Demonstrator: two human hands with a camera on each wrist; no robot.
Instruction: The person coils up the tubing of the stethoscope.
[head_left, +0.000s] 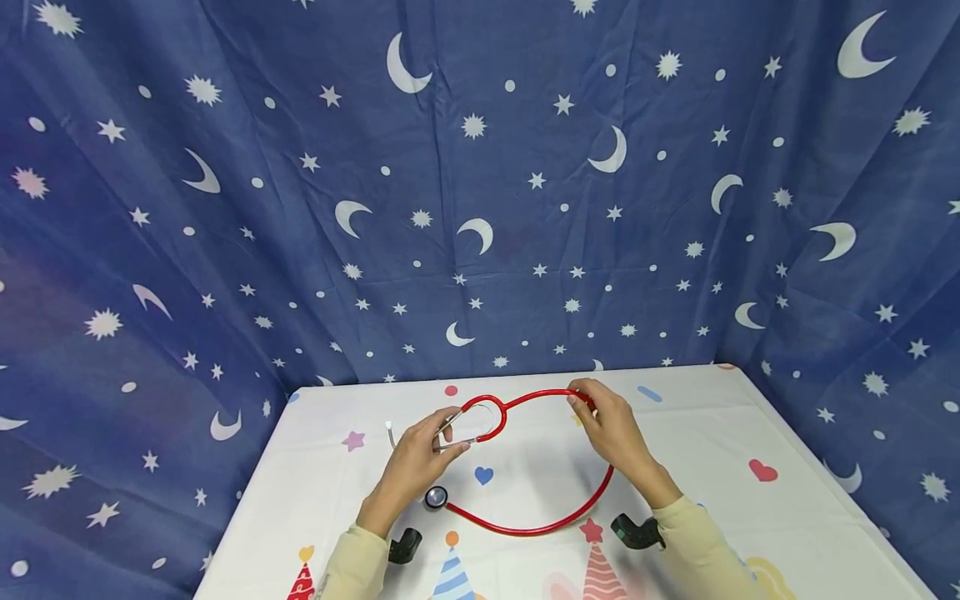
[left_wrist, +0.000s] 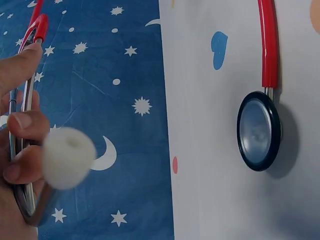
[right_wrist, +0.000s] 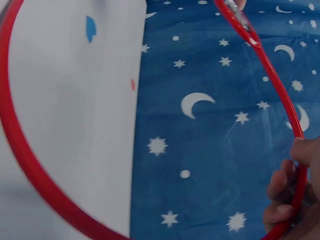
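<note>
The stethoscope (head_left: 536, 395) is supported between both hands above the white table (head_left: 690, 450). The left hand (head_left: 416, 454) has its fingers curled round the metal ear tubes (left_wrist: 28, 97); a white ear tip (left_wrist: 69, 157) projects past them. The right hand (head_left: 615, 429) pinches the red tubing (head_left: 540, 531) between thumb and fingers. The tubing loops back to the chest piece (head_left: 436, 497); contact between that end and the table cannot be confirmed. Expected handling: light overall, with most weight probably concentrated at the chest piece — the end likeliest to swing. The tubing should be flexible, springy and easy to grip; the ear tubes should be stiff, smooth and more prone to slip. Suitable holding points: the ear tubes close to the Y-joint (head_left: 504, 407), and the tubing behind the chest piece. Avoid knocking the chest piece face, judged the most fragile part.
</note>
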